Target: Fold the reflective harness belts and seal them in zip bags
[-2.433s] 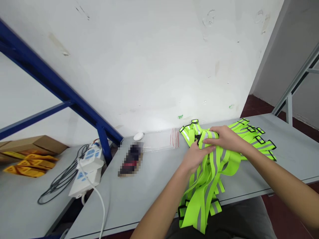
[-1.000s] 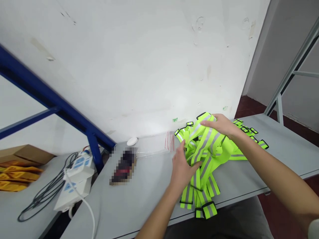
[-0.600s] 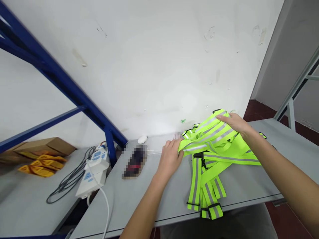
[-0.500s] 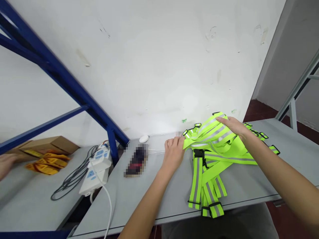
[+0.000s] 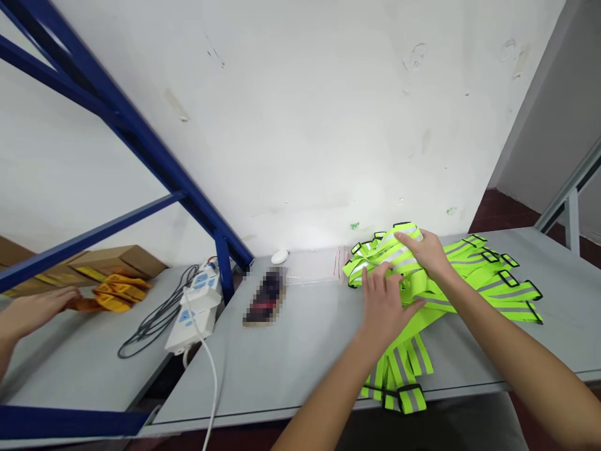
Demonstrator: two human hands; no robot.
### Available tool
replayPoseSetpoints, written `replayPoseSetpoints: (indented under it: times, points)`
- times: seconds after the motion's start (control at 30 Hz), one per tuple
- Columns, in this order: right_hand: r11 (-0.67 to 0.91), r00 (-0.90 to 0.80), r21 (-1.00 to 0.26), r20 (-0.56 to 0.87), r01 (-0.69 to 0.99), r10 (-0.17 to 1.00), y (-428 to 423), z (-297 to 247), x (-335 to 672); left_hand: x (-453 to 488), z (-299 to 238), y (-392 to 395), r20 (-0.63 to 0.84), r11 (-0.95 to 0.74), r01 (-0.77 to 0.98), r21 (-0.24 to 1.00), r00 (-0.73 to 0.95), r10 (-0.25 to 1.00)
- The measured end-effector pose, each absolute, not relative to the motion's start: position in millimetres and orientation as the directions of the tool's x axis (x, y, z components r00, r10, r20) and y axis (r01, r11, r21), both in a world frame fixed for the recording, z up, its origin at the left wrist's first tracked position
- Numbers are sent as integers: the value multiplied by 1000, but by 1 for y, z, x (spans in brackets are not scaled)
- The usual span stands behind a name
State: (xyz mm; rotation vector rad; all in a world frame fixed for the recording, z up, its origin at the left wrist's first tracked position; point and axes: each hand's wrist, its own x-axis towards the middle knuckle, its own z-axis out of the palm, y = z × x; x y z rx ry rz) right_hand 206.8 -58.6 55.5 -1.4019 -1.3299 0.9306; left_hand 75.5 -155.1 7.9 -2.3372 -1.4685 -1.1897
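Fluorescent yellow-green straps with grey reflective stripes and black buckles lie in a heap (image 5: 469, 282) on the grey table. My right hand (image 5: 429, 255) grips the upper folded part of the reflective straps (image 5: 399, 241), thumb on top; its other fingers are hidden behind them. In front of the bundle is my left hand (image 5: 385, 304), its fingers spread and its thumb pointing right, over or against the straps. Whether it touches them is hard to tell. Several strap ends with black sliders (image 5: 410, 398) hang toward the table's front edge.
Left of the straps lie a pixelated dark object (image 5: 267, 297), a white oval object (image 5: 280, 256) and clear plastic film (image 5: 314, 265). White power strips (image 5: 195, 319) sit beside a blue frame (image 5: 225, 266). Another person's hand (image 5: 42, 310) touches yellow packets (image 5: 122, 293) near cardboard boxes (image 5: 122, 260).
My left hand has let go of the strap's left end and moved right, fingers now spread. My right hand keeps its grip. The other person's hand has reached the yellow packets. The view has shifted slightly.
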Motion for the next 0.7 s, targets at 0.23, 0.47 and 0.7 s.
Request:
replayPoseSetpoints:
  times: [0.23, 0.47, 0.7]
  points:
    - [105, 82, -899, 154, 426, 985, -59, 50, 215, 57, 18, -140, 772, -519, 837, 176, 210, 600]
    - [42, -17, -910, 38, 413, 999, -62, 50, 214, 40, 4, -111, 735, -442, 892, 97, 236, 636]
    - [-168, -41, -975, -176, 142, 984, -75, 54, 199, 66, -18, -113, 536, -325, 902, 285, 131, 834]
